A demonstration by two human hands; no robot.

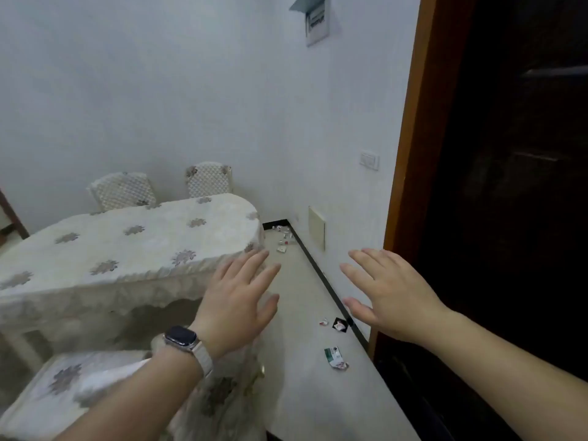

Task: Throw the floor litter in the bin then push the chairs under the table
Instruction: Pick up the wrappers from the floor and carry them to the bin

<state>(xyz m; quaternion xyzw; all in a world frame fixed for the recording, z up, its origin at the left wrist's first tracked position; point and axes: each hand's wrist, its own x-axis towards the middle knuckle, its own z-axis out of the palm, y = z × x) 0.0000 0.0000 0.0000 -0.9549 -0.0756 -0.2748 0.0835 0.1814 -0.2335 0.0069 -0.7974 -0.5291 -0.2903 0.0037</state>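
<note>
Crumpled litter [335, 358] lies on the floor [302, 313] by the skirting [318, 267], at five o'clock from my left hand [238, 300]; more scraps [283, 238] lie at its twelve. Left hand and right hand [388, 294] are both spread, holding nothing. A chair [63, 386] stands at seven, pulled out from the table [127, 243].

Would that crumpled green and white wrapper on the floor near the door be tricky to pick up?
Probably light and floppy: the wrapper is crumpled thin sheet. It lies low on the smooth floor, so it may slide before fingers pinch it.
</note>
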